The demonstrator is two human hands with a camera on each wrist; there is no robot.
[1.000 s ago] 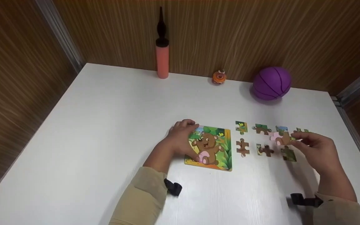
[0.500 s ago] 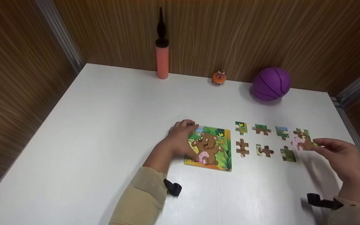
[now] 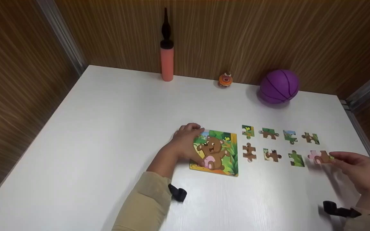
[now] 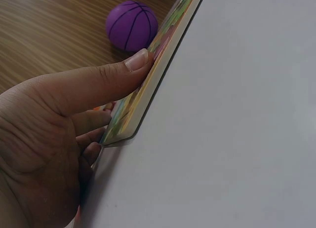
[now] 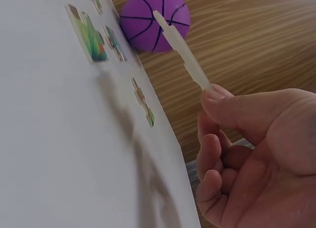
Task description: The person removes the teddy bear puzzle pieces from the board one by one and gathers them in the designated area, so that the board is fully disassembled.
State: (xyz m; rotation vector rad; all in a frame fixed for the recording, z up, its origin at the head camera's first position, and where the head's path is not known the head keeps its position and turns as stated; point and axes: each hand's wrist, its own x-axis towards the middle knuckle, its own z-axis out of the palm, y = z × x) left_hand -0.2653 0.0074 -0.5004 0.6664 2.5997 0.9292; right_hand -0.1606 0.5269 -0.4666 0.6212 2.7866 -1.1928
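Note:
In the head view, my left hand (image 3: pixel 187 142) holds the left side of a square bear puzzle board (image 3: pixel 218 150). Its thumb (image 4: pixel 118 80) lies over the picture, and the other fingers reach the board's far edge in the left wrist view. Off to the right, my right hand (image 3: pixel 360 168) pinches a pink and brown puzzle piece (image 3: pixel 320 157) by one end between thumb and fingertips. The right wrist view shows this piece (image 5: pixel 181 49) edge-on, raised off the table. Beside it lies a green puzzle piece (image 3: pixel 297 159), with a brown and green puzzle piece (image 3: pixel 311 138) just behind.
More loose pieces lie in two rows right of the board, among them a brown piece (image 3: pixel 249 151) and a blue-green piece (image 3: pixel 290 136). Along the back wall stand a red hand pump (image 3: pixel 167 64), a small orange figurine (image 3: pixel 225 79) and a purple ball (image 3: pixel 279 86).
My right hand has carried the pink and brown piece rightward and then toward the front, away from above the back row. My left hand and the board have stayed put.

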